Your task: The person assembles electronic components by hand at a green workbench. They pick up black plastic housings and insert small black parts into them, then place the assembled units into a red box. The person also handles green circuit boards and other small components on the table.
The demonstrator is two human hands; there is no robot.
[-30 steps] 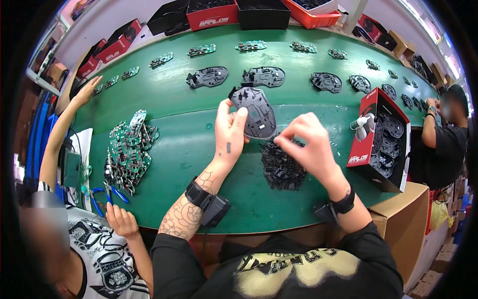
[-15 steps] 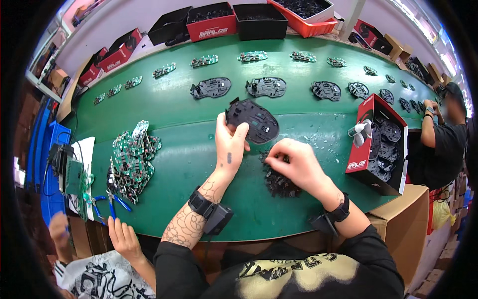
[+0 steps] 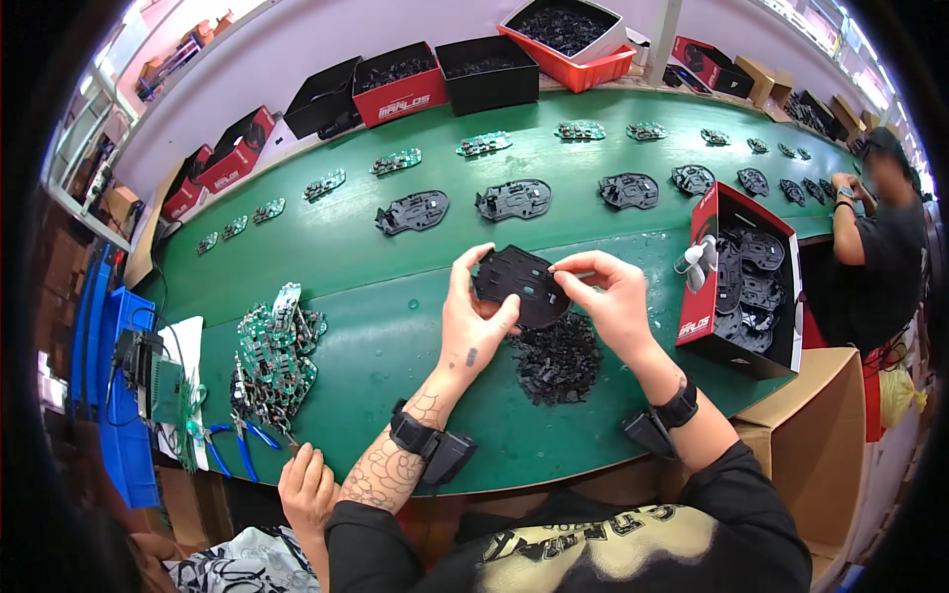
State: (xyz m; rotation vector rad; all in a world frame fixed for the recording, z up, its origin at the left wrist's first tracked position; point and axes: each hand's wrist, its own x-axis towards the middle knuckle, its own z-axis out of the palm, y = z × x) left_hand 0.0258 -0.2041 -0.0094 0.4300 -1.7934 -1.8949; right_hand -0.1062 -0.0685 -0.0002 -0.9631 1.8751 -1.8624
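My left hand (image 3: 474, 321) grips a black plastic mouse base shell (image 3: 516, 285) by its left side, its ribbed inner face upward. At the shell's right edge is my right hand (image 3: 615, 301), thumb and forefinger pinched together. Whatever sits between those fingertips is too small to make out. Just below the shell lies a heap of small black plastic parts (image 3: 556, 371) on the green tabletop (image 3: 395, 326). Farther back, more mouse base shells (image 3: 514, 200) stand in a row, with a row of green circuit boards (image 3: 484, 144) behind them.
Left of my arms are a pile of circuit boards (image 3: 275, 356) and blue-handled pliers (image 3: 237, 445). On the right stands a red box of black shells (image 3: 736, 287) with a small fan (image 3: 698, 262). Another person's hand (image 3: 308, 484) rests at the front edge; a co-worker (image 3: 865, 247) works far right.
My right hand has risen from the heap of small parts to the shell's edge. My left hand has brought the shell slightly down and tilted it. The whole view has shifted.
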